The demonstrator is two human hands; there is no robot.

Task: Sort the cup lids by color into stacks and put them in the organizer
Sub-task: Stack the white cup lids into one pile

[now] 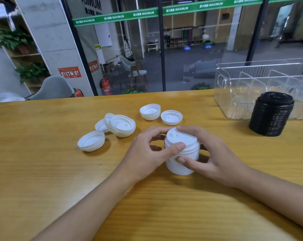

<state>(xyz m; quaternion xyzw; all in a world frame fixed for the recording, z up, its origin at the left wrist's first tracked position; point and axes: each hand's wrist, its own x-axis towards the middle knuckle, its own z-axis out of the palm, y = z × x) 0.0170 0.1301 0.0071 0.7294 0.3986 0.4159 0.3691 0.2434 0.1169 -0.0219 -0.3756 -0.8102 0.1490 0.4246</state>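
A tall stack of white lids [181, 140] stands on the wooden table [43, 171] at the centre. My left hand [147, 153] grips its left side, thumb across the front. My right hand [215, 157] holds its right side, fingers over the top and thumb low on the front. Loose white lids lie upside down beyond: one short pile [91, 140] at the left, a tipped cluster [122, 125], a small stack [150, 111] and a single lid [171, 117]. A tall stack of black lids [271, 115] stands at the right, in front of the clear organizer [234, 84].
The clear organizer has upright dividers and sits at the table's far right edge. A glass wall runs behind the table. A grey chair [53, 87] stands beyond the far edge at the left.
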